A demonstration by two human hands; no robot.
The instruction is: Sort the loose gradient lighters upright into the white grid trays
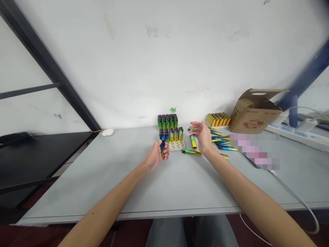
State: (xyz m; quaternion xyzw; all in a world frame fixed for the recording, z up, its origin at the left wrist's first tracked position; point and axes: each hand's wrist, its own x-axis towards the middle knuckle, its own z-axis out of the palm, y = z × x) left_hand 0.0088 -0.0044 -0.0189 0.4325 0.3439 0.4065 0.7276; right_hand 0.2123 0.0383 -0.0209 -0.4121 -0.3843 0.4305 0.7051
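My left hand (155, 154) is closed around a dark blue lighter (162, 145), held upright at the front left corner of a white tray (177, 146). Blue and gold lighters (176, 134) stand in the tray's back holes, while bare holes show in front. My right hand (203, 135) is raised with its fingers apart, holding nothing that I can see. Just left of it a yellow-green lighter (193, 141) lies on the table, and a green-gold lighter (192, 152) lies in front of that. More loose lighters (227, 148) are scattered to its right, some partly hidden by the hand and forearm.
Behind the tray stands a block of green lighters (167, 121). Yellow lighters (218, 119) fill another tray beside an open cardboard box (254, 116). A power strip (299, 134), a white cable (295, 195) and a blurred-out phone-like object lie right. A white earbud case (108, 132) sits left.
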